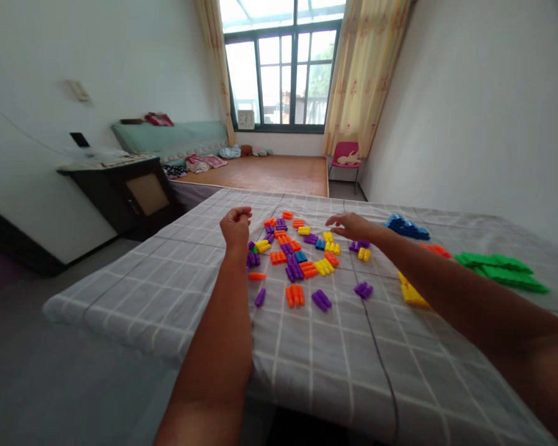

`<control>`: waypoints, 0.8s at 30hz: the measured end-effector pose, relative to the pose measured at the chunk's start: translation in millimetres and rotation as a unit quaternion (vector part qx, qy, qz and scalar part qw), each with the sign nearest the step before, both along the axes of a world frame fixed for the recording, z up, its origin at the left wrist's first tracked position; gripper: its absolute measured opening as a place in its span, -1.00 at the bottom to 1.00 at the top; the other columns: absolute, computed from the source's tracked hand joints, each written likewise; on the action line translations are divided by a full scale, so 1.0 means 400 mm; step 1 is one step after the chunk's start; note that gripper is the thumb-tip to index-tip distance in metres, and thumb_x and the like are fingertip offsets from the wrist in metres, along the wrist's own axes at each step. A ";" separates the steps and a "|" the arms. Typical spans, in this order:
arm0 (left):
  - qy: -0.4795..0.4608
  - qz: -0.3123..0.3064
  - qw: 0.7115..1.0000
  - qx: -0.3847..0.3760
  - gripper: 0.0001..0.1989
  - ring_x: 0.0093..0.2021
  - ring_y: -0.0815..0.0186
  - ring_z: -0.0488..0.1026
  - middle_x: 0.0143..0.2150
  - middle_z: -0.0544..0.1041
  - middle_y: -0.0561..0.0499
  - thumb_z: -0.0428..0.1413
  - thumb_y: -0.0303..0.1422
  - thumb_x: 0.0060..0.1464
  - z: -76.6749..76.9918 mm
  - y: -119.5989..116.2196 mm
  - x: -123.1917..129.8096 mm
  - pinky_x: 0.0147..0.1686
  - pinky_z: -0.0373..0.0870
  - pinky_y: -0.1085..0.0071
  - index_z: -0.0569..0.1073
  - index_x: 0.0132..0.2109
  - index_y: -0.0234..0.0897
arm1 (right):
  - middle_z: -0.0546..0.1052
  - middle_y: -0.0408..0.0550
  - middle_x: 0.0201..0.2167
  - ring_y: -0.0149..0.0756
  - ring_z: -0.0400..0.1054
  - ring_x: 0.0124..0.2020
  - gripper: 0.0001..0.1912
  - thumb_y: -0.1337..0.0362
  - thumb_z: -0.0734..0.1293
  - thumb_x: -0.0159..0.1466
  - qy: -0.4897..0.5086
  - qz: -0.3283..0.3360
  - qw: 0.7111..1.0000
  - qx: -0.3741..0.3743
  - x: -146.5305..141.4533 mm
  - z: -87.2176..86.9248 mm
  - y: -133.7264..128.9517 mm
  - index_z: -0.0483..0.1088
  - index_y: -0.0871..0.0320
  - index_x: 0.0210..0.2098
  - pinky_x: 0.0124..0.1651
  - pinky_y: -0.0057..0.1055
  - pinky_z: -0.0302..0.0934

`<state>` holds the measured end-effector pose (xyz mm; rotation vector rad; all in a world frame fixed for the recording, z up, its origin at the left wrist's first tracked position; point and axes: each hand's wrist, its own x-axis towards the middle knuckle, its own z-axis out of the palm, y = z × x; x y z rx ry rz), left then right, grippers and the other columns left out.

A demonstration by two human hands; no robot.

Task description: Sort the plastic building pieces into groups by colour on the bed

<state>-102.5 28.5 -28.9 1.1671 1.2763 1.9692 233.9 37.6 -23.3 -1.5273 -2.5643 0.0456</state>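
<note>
Short ribbed plastic building pieces lie scattered across the middle of the checked cloth, among them an orange piece (294, 295), a purple piece (321, 300), a yellow piece (324, 267) and a blue piece (300, 256). My left hand (236, 226) hovers at the left edge of this spread with its fingers curled in. Whatever those fingers hold, if anything, cannot be made out. At the far right of the spread, my right hand (351, 224) reaches palm down with fingers stretched out, near a yellow piece (328, 236). No piece shows in it.
On the right of the cloth (302, 359) lie a blue pile (405, 227), a green pile (502, 269) and a yellow pile (413, 291) partly behind my right forearm. Beyond stand a low wooden bed (279, 173), a dark cabinet (144, 192) and a pink chair (345, 153).
</note>
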 end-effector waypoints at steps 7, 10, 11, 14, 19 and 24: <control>-0.171 0.022 0.985 -0.028 -0.80 -0.34 0.41 0.49 -0.42 0.52 0.03 0.05 -0.47 -0.22 0.022 -0.014 -0.032 -0.41 0.34 0.57 0.50 -0.37 -0.28 | 0.57 0.03 -0.09 -0.17 0.45 -0.13 -0.69 0.19 0.25 0.30 -0.040 -0.018 0.998 -0.037 -0.263 -0.022 0.067 0.49 0.13 -0.04 -0.12 -0.35 0.27; -0.195 0.036 0.980 -0.013 -0.80 -0.34 0.43 0.49 -0.40 0.52 0.04 0.04 -0.47 -0.20 0.033 -0.014 -0.044 -0.41 0.32 0.59 0.49 -0.36 -0.28 | 0.56 0.05 -0.07 -0.15 0.40 -0.04 -0.69 0.19 0.24 0.30 -0.003 0.056 0.998 0.019 -0.378 -0.014 0.034 0.48 0.14 -0.04 -0.03 -0.31 0.24; -0.199 0.042 0.979 -0.009 -0.81 -0.34 0.43 0.49 -0.40 0.52 0.05 0.04 -0.47 -0.20 0.036 -0.014 -0.047 -0.41 0.32 0.59 0.49 -0.36 -0.27 | 0.53 0.05 -0.03 -0.15 0.37 0.01 -0.67 0.19 0.24 0.30 0.014 0.104 0.994 0.032 -0.421 -0.014 0.013 0.45 0.14 0.00 0.01 -0.30 0.22; -0.208 0.061 0.976 0.003 -0.82 -0.35 0.44 0.48 -0.41 0.50 0.06 0.03 -0.47 -0.19 0.044 -0.018 -0.055 -0.43 0.30 0.60 0.48 -0.37 -0.27 | 0.46 0.02 0.06 -0.15 0.28 0.10 -0.56 0.09 0.24 0.30 0.040 0.272 0.961 0.025 -0.534 -0.026 -0.063 0.35 0.10 0.12 0.11 -0.25 0.15; -0.201 0.070 0.977 0.003 -0.80 -0.35 0.45 0.48 -0.41 0.50 0.06 0.01 -0.46 -0.18 0.043 -0.021 -0.060 -0.43 0.30 0.61 0.47 -0.35 -0.27 | 0.40 -0.11 0.13 -0.13 0.23 0.13 -0.68 0.07 0.23 0.30 0.029 0.352 0.935 -0.004 -0.569 -0.047 -0.122 0.43 -0.05 0.00 0.14 -0.19 0.08; -0.172 0.075 0.982 -0.015 -0.78 -0.30 0.42 0.51 -0.39 0.52 0.05 -0.02 -0.45 -0.15 0.039 -0.016 -0.059 -0.40 0.34 0.59 0.46 -0.31 -0.27 | 0.50 -0.04 -0.01 -0.15 0.30 0.02 -0.84 0.21 0.34 0.21 0.019 0.318 0.948 -0.026 -0.444 -0.015 -0.057 0.51 0.11 -0.26 0.06 -0.24 0.11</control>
